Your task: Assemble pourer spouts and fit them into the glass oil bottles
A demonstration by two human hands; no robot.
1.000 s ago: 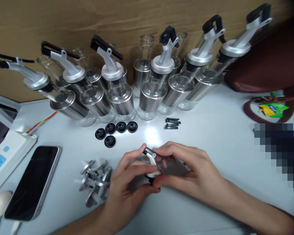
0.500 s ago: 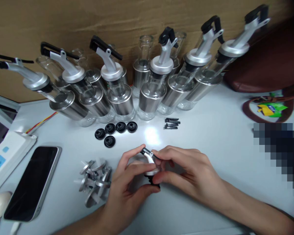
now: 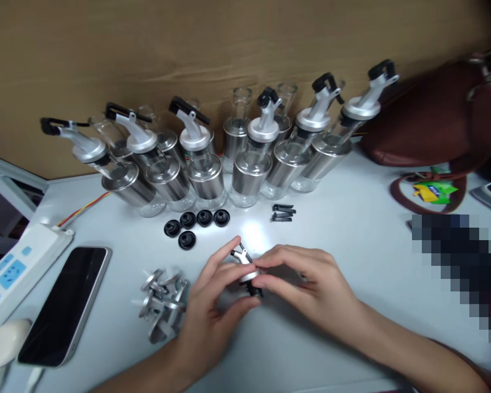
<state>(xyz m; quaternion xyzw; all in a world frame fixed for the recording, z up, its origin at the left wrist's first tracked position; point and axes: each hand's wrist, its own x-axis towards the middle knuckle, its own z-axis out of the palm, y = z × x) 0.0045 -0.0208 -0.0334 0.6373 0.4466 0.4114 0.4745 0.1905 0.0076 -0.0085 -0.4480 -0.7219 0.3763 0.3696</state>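
Note:
Between my two hands is a silver pourer spout (image 3: 249, 275) with a black ribbed stopper below and a black flip lever on top. My left hand (image 3: 213, 295) grips it from the left, thumb at the stopper and fingers at the collar and lever. From the right, my right hand (image 3: 306, 278) pinches the collar with thumb and fingertips. Left of my left hand lies a pile of silver spout parts (image 3: 163, 303). Several black stoppers (image 3: 187, 240) sit beyond the hands, and several small black levers (image 3: 283, 213) lie to their right.
Glass bottles with steel bands (image 3: 204, 177) line the back, the front ones fitted with pourers. At left are a power strip (image 3: 24, 267), a phone (image 3: 65, 305) and a white rounded object (image 3: 6, 344). A brown bag (image 3: 425, 120) and a green-yellow packet (image 3: 436, 192) are at right.
The camera view has shifted, so the bottles appear lower and closer together. On the pourer spout, the lever now stands tilted up from the nozzle tip. Both hands still hold the spout.

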